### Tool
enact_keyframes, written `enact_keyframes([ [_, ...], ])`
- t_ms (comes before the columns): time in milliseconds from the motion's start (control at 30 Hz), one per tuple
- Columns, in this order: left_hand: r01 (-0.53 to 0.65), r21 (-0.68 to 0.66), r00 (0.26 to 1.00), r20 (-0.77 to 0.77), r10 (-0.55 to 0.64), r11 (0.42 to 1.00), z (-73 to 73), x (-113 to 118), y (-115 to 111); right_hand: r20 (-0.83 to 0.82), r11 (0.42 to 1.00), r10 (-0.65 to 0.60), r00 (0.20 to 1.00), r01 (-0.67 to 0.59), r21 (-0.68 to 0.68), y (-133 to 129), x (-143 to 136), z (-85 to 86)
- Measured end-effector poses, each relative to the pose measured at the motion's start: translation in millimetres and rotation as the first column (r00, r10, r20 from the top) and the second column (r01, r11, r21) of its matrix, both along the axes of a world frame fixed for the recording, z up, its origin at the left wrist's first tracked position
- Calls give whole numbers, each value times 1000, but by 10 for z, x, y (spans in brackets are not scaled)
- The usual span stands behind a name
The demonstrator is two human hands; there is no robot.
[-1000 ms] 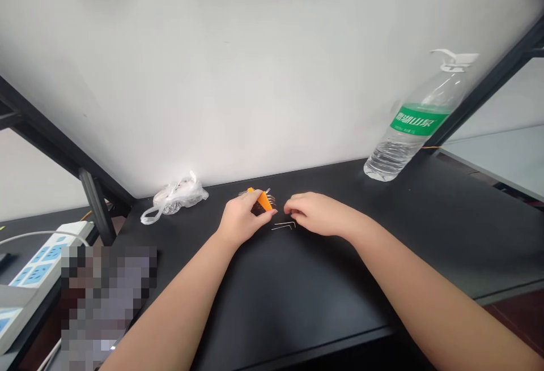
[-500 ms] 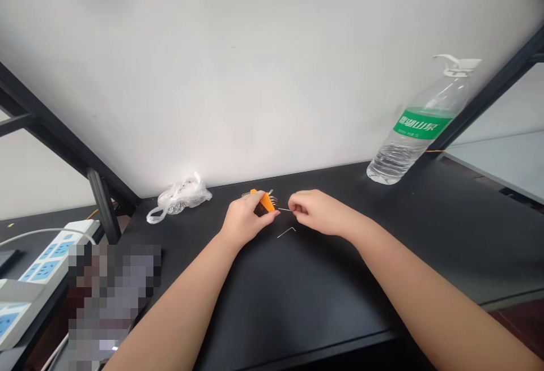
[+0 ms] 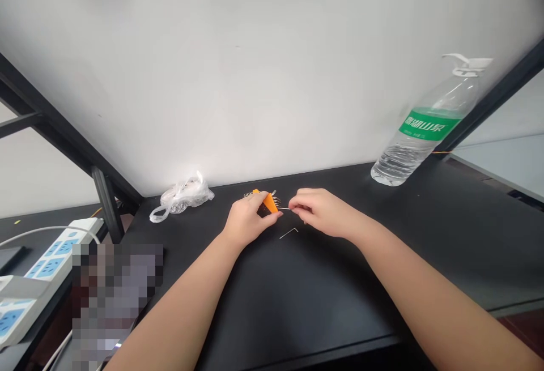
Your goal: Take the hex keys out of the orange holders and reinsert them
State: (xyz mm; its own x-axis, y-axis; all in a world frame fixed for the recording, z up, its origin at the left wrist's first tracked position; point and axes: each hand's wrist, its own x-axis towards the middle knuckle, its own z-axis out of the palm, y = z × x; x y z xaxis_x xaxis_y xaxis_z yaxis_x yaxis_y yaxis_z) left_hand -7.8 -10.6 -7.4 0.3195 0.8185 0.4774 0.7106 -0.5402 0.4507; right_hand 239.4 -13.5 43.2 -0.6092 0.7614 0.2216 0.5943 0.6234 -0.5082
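Note:
My left hand (image 3: 244, 221) is closed around an orange hex key holder (image 3: 270, 202), with several metal keys sticking out of its sides. Thumb and fingers of my right hand (image 3: 317, 209) pinch one end of a thin metal hex key (image 3: 285, 208). Its other end reaches the lower right edge of the holder; whether it sits inside a hole is too small to tell. On the black table (image 3: 314, 291), just below the gap between my hands, lies a small L-shaped hex key (image 3: 289, 232), touched by neither hand.
A large water bottle (image 3: 425, 127) with a green label stands at the back right. Near the wall on the left lies a clear plastic bag (image 3: 182, 195). White power strips (image 3: 51, 263) and a cable are at the far left, beside a black metal frame (image 3: 107, 204).
The view has shifted slightly, so everything sits a little further right. My right fingers have altered their pinch on the hex key a little. The left hand keeps its hold.

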Motion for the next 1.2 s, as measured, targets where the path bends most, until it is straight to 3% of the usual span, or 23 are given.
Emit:
enact_keyframes([
  [767, 64, 72, 992, -118, -55, 995, -5, 20, -21, -29, 998, 6, 1000, -4, 59, -7, 14, -15],
  [933, 79, 5, 990, -115, -78, 997, 33, 68, -70, -59, 998, 50, 997, -48, 44, -30, -122, -62],
  [1200, 13, -5, 1000, 6, -13, 1000, 23, 30, -38, -121, 997, -82, 989, 81, -16, -15, -178, -139],
])
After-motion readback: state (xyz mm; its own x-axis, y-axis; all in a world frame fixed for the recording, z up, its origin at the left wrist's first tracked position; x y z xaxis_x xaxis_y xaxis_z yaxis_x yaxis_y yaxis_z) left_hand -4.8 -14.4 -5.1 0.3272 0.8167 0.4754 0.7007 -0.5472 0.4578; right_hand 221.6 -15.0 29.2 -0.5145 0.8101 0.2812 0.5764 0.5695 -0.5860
